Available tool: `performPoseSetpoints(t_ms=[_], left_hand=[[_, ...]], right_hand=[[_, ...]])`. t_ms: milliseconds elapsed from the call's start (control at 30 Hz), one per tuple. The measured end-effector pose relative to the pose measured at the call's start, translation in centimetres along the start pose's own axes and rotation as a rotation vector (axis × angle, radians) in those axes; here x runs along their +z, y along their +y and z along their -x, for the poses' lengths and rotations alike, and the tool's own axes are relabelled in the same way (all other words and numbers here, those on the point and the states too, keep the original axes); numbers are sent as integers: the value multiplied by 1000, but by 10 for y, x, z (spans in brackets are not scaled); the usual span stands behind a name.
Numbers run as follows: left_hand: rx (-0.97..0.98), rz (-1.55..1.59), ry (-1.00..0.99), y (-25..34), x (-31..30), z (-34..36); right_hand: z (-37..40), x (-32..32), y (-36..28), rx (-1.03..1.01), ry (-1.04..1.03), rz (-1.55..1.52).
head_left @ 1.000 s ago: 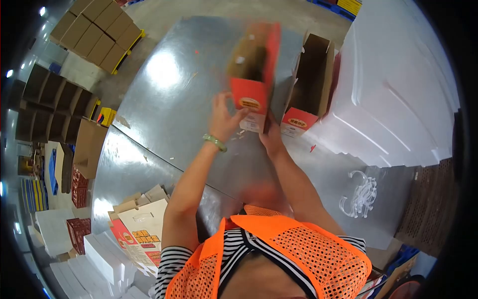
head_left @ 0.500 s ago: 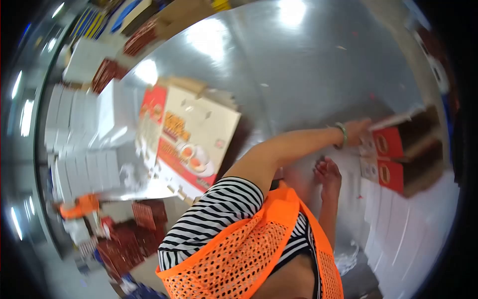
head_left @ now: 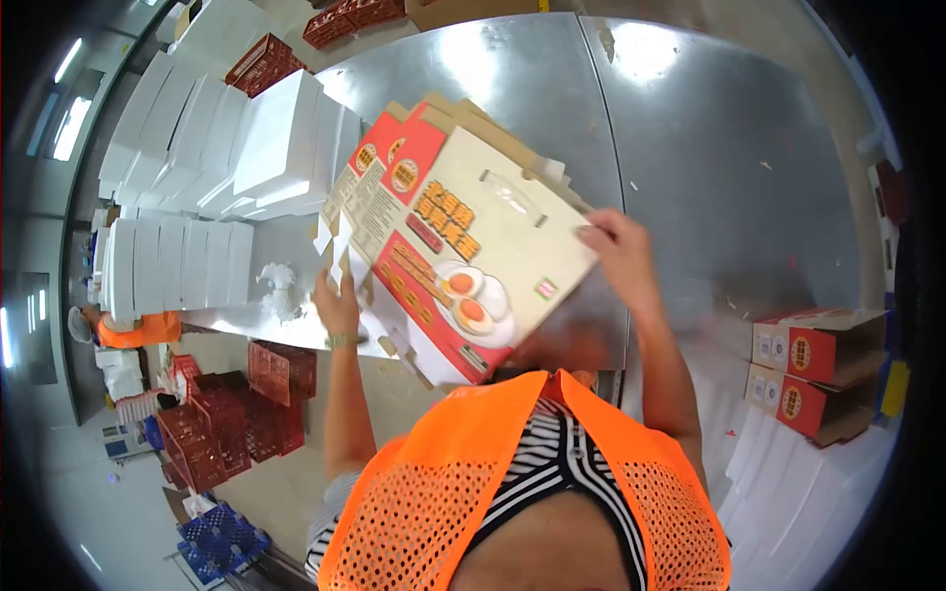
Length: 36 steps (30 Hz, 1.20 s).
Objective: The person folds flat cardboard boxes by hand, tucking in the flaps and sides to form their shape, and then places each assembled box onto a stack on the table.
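Note:
A flat, folded egg carton [head_left: 512,197], cream and red with pictures of halved eggs and a clear plastic handle, lies tilted in front of me on top of other flat cartons. My right hand [head_left: 623,258] grips its right corner between thumb and fingers. At the left edge, among white tabs, my left hand [head_left: 338,307] has its fingers closed on the cardboard; part of that grip is hidden. On my right stand two opened-up cartons [head_left: 810,357] of the same red print, with brown insides, away from both hands.
White foam boxes [head_left: 276,138] are stacked along the left of the metal table [head_left: 729,167]. More white boxes [head_left: 788,492] stand at lower right. Red crates [head_left: 212,424] and a blue crate [head_left: 225,542] sit on the floor at left. A person in an orange vest [head_left: 143,330] is beyond.
My left arm has come back from the opened cartons on the right, and that hand is now at the flat carton's left edge. My right hand has moved up onto its right corner.

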<state>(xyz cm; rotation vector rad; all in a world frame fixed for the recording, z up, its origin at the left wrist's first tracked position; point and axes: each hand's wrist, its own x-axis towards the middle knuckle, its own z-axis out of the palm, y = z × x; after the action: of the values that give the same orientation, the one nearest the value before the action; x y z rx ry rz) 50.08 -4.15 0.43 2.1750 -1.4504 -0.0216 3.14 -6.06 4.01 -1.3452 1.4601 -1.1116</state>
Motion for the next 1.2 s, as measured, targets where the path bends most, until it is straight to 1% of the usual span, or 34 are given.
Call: performPoseSetpoints(t_ms=[33, 67, 100, 133, 167, 200, 233, 267, 333, 367, 433, 467, 500, 533, 567, 600, 633, 667, 700, 733, 767, 800, 833, 867, 900, 933, 967, 1000, 1067, 1100, 1167, 1200], left_hand=[[-4, 14, -10, 4, -4, 2], [81, 85, -58, 13, -20, 13], [162, 159, -105, 16, -28, 26], [-43, 591, -200, 17, -18, 27], [79, 562, -272, 38, -21, 23], [208, 536, -339, 68, -27, 18], [441, 396, -312, 91, -22, 8], [674, 250, -277, 114, -13, -1], [865, 369, -303, 166, 6, -8], [1038, 416, -182, 201, 8, -10], [1232, 478, -66, 259, 18, -14], [1408, 499, -68, 283, 28, -16], [1584, 519, -68, 301, 33, -12], [1612, 534, -72, 317, 32, -6], [1655, 460, -260, 332, 31, -1], [1686, 380, -445, 349, 27, 7], [1672, 271, -476, 372, 13, 16], [1696, 289, -478, 391, -4, 26], [1638, 275, -571, 410, -23, 33], [1584, 256, -654, 431, -39, 36], [1593, 169, -627, 448, -52, 38], [1621, 179, -622, 460, -60, 39], [1606, 220, -792, 472, -66, 37], [1581, 259, -958, 482, -70, 35], [1590, 266, -1126, 485, -68, 36], [1608, 265, -1106, 488, -69, 34], [1660, 180, -1116, 490, -70, 34], [1704, 94, -1136, 490, -72, 35], [1725, 70, -1130, 499, -68, 42], [1740, 50, -1121, 507, -63, 46], [1745, 20, -1121, 520, -53, 53], [1753, -14, -1237, 529, -47, 56]], right_hand=[[-5, -19, 6, -2, 106, -2], [1, -43, 9, 16, 203, 1], [3, -70, 9, 142, 238, -147], [0, -99, 12, 250, 284, -298], [1, -129, 35, 248, 298, -281], [2, -157, 65, 281, 223, -447], [6, -175, 85, 313, 147, -615], [11, -183, 92, 308, 166, -604], [25, -198, 102, 521, 182, -597], [30, -204, 108, 513, 209, -596], [46, -210, 125, 574, 45, -621], [57, -208, 139, 571, 74, -631], [66, -204, 155, 655, 159, -589], [74, -203, 167, 735, 245, -548], [81, -206, 176, 728, 276, -557], [88, -212, 183, 442, 371, 68], [96, -219, 185, 141, 434, 692], [102, -216, 138, 5, 541, 494], [104, -207, 55, -145, 643, 299], [112, -204, -10, -161, 655, 195], [128, -200, -65, -175, 664, 88], [148, -199, -112, -251, 691, 287], [163, -197, -141, -324, 713, 490], [170, -196, -150, -331, 734, 502], [173, -195, -157, -548, 810, 794], [175, -195, -162, -769, 874, 1085], [180, -194, -165, -788, 887, 1170], [181, -195, -165, -790, 896, 1169], [179, -196, -163, -828, 966, 1059], [174, -194, -165, -831, 966, 1058], [161, -183, -172, -842, 614, 956], [153, -176, -163, -837, 620, 945]])
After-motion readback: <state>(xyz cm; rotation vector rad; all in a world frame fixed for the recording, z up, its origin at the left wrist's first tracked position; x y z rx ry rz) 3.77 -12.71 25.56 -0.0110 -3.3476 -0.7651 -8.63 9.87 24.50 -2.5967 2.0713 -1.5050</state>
